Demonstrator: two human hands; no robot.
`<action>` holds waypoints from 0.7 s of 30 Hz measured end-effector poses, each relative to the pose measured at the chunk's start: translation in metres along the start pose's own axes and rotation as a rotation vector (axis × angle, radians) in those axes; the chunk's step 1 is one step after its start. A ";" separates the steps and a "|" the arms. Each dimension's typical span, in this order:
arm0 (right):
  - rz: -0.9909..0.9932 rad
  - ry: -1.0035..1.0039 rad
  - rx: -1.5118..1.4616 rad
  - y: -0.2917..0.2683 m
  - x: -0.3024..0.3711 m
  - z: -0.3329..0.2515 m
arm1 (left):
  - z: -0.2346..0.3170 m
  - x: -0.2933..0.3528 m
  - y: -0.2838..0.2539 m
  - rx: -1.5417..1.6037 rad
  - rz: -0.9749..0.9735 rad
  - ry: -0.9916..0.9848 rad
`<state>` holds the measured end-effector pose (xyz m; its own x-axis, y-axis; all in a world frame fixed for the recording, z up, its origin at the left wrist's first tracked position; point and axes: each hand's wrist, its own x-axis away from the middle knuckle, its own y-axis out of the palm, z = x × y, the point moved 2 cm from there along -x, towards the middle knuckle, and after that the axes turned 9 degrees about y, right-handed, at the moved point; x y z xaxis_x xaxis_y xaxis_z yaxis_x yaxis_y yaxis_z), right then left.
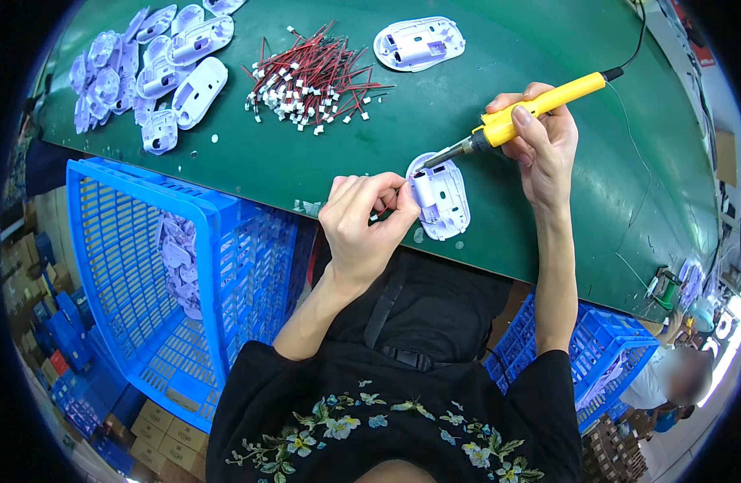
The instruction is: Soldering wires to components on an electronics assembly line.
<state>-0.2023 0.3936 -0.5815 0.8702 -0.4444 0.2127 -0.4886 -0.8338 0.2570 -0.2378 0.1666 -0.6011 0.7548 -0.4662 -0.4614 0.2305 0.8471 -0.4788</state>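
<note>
My right hand [539, 141] is wrapped round a yellow soldering iron [547, 100], its dark tip reaching down-left to a white oval plastic shell [444, 205]. The shell lies near the front edge of the green table, its moulded inside facing up. At the shell's left rim, my left hand [366, 217] is closed in a pinch. A bit of thin red wire [377, 214] shows under its fingers; most of that wire lead is hidden by the hand. The iron's tip meets the shell close to the left fingertips.
Beyond my hands lies a heap of red-and-black wire leads with white connectors [310, 80]. Another shell [419, 43] sits behind; several more [157, 68] are piled far left. Blue crates [213, 241] stand below the table edge. The iron's black cord [637, 44] runs up right.
</note>
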 end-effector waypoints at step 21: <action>-0.006 -0.031 0.016 -0.003 0.000 0.001 | -0.001 0.001 0.000 -0.025 0.002 0.013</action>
<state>-0.2008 0.3957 -0.5837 0.8747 -0.4493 0.1818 -0.4827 -0.8413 0.2432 -0.2381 0.1663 -0.6025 0.7470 -0.4680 -0.4722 0.2134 0.8415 -0.4964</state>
